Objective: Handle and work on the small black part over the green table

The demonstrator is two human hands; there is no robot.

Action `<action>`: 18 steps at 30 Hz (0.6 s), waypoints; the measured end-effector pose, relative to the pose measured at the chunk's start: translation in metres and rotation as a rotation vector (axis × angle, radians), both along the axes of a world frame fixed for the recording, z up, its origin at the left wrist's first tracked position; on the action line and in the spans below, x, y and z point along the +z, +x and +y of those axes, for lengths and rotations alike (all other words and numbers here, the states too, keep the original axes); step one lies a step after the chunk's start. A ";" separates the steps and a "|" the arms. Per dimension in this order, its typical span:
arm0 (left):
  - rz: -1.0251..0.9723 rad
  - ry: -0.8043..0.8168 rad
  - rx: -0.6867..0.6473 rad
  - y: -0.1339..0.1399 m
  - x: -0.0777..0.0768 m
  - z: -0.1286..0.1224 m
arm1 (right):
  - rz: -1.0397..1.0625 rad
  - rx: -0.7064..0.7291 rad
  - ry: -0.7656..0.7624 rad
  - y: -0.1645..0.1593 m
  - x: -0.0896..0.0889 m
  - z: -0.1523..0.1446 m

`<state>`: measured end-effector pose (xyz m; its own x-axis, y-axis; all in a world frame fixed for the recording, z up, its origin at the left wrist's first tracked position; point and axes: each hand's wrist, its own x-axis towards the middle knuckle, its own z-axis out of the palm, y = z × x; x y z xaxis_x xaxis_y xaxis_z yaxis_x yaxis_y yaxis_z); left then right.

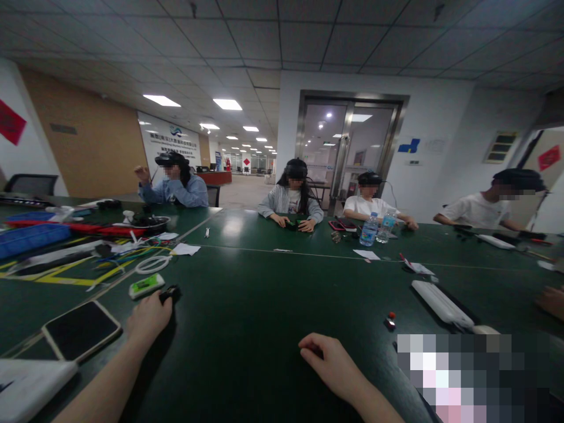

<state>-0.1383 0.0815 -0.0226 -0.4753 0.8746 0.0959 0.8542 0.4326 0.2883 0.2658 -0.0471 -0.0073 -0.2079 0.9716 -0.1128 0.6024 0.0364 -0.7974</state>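
An office is indicated by a lettered wall sign with a logo, a reddish counter, a tiled ceiling fitted with light panels, and metal-framed glass doors; a large green table is shared by several seated people.

2 bare forearms taper toward the left grip and right grip, also bare.

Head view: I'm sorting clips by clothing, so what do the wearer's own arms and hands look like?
The left hand and right hand are ungloved, the visible forearms bare of sleeves. No watch, bracelet or cable shows on either; I can make out no rings.
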 end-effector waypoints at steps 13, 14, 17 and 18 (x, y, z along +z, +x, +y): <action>0.018 0.048 -0.016 0.002 -0.001 -0.002 | -0.013 0.018 0.001 0.003 -0.009 0.004; 0.014 0.047 -0.012 0.002 -0.001 -0.002 | -0.017 0.018 -0.001 0.003 -0.009 0.004; -0.004 0.036 -0.006 0.000 -0.003 0.000 | -0.023 0.016 0.003 0.002 -0.007 0.003; -0.008 0.038 -0.006 -0.001 -0.004 0.001 | -0.021 0.016 0.000 0.002 -0.006 0.003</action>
<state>-0.1389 0.0823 -0.0263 -0.4705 0.8735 0.1253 0.8546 0.4157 0.3112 0.2682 -0.0442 -0.0136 -0.2215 0.9681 -0.1170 0.6180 0.0465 -0.7848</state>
